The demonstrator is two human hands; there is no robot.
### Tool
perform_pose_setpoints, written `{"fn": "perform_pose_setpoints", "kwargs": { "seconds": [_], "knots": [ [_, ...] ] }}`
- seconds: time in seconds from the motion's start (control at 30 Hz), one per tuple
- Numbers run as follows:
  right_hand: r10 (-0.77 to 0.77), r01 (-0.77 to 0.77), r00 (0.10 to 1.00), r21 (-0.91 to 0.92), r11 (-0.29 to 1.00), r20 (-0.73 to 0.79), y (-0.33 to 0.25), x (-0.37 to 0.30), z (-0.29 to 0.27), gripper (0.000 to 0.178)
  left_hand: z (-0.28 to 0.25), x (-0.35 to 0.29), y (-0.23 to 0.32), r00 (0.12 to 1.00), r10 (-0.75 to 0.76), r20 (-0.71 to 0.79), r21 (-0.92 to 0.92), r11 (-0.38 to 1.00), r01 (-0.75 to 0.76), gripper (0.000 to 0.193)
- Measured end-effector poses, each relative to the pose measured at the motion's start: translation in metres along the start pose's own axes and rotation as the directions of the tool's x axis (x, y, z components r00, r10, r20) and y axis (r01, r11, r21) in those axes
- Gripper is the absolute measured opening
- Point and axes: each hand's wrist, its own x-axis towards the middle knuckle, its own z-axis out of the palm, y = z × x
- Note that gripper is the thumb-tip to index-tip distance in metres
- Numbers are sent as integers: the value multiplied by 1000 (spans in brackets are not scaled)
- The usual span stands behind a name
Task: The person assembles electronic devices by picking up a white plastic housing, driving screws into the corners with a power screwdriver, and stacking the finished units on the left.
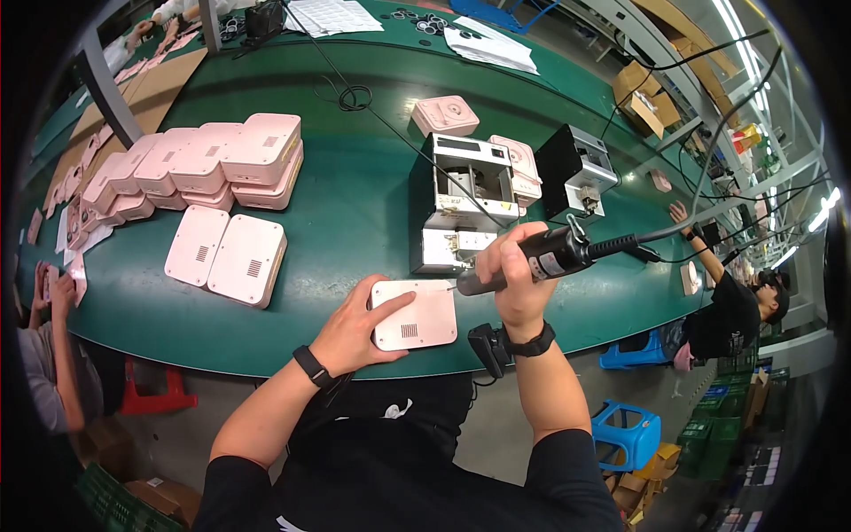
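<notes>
A pink box-shaped device [424, 312] lies on the green table in front of me, its face with corner screw holes and a slotted vent turned up. My left hand [356, 328] grips it from the left, fingers across the top and thumb along the near edge. In my right hand [519, 275] is a black corded electric screwdriver [560, 253], held tilted. Its thin bit points left and meets the device near the far right corner; whether it sits in a screw cannot be made out. Just beyond stands a silver and black screw feeder [465, 199].
Stacked pink devices [199, 164] fill the left, with two more [226, 253] nearer. Two pink units [445, 115] lie behind the feeder. A second black machine [576, 173] stands right. Cables hang overhead. Co-workers sit at both sides; blue stools [628, 434] stand on the floor.
</notes>
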Motion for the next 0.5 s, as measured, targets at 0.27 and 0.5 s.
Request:
{"fn": "perform_pose_setpoints", "kwargs": {
  "seconds": [0.27,0.5],
  "knots": [
    [-146,147,982,3,989,-122,-30,29,-2,10,11,8,3,1000,11,24,-3,1000,-11,84],
    [-49,48,997,-30,998,-62,-29,33,3,10,16,18,6,999,-12,48,-2,1000,12,84]
  ]
}}
